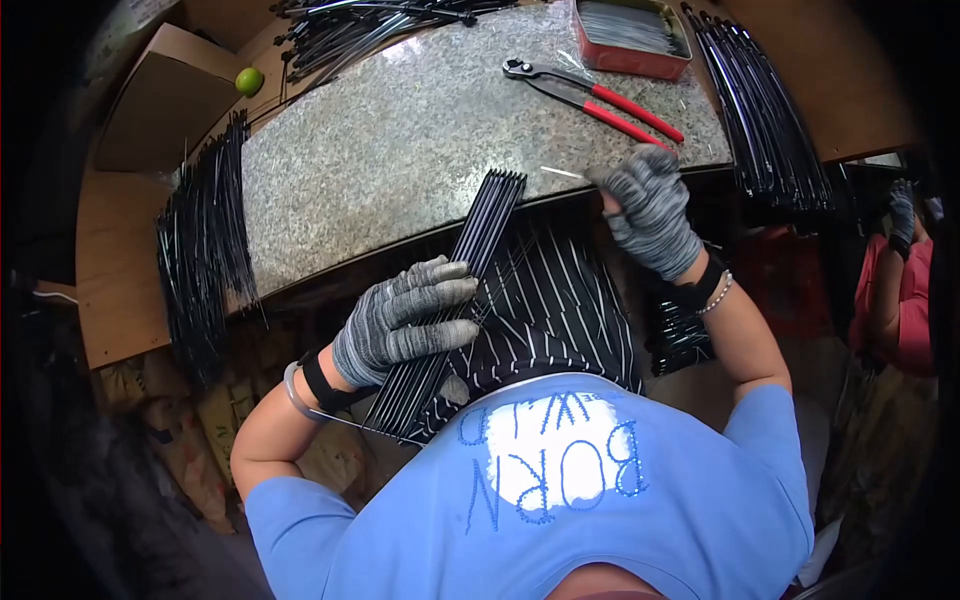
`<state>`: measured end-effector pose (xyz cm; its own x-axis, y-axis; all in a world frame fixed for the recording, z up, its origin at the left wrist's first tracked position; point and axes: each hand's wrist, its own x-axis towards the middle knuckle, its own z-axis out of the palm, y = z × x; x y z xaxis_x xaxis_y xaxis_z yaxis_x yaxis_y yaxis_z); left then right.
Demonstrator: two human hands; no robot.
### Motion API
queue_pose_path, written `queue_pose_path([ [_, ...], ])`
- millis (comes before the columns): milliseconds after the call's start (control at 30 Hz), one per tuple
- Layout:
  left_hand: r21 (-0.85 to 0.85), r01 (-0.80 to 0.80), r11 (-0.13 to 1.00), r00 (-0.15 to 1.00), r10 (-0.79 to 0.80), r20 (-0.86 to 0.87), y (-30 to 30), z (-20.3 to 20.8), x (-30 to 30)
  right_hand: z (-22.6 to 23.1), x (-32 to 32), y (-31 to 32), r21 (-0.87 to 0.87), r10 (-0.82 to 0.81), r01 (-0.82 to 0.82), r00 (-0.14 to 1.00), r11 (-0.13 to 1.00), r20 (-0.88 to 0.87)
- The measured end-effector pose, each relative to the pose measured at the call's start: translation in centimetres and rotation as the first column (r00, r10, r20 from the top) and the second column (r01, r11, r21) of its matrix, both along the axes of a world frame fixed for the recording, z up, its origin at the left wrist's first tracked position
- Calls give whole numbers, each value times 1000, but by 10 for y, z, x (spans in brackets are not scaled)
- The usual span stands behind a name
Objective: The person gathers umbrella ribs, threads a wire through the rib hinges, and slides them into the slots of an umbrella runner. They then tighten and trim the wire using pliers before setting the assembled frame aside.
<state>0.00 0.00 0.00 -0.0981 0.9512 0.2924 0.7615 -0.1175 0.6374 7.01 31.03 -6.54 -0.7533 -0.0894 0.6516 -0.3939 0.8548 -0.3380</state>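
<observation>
My left hand (410,318), in a grey knitted glove, is closed round a bundle of slim black rods (488,222). The bundle slants from my lap up to the front edge of the stone slab, its pointed ends at the top. At the slab's front edge, to the right of the bundle, my right hand (652,218) wears a matching glove. Its fingers pinch a thin whitish stick (562,173) that points left toward the rod tips. Red-handled pincers (622,103) lie on the slab just beyond my right hand.
On the grey speckled slab (380,150) stands a red tin (635,65) of thin clear strips. Black rods lie in piles at left (205,245), right (762,110) and back (365,35). A cardboard box (155,105) and lime (249,81) sit far left. Another person's arm (885,280) shows at right.
</observation>
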Motion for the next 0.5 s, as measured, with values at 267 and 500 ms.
queue_pose_path([
  [267,19,16,1000,1000,-16,-5,-2,-2,-3,-28,4,-23,155,-110,105,994,982,28],
  [500,11,20,1000,1000,-20,-2,-2,-3,-2,-29,5,-29,183,-111,108,994,977,6],
])
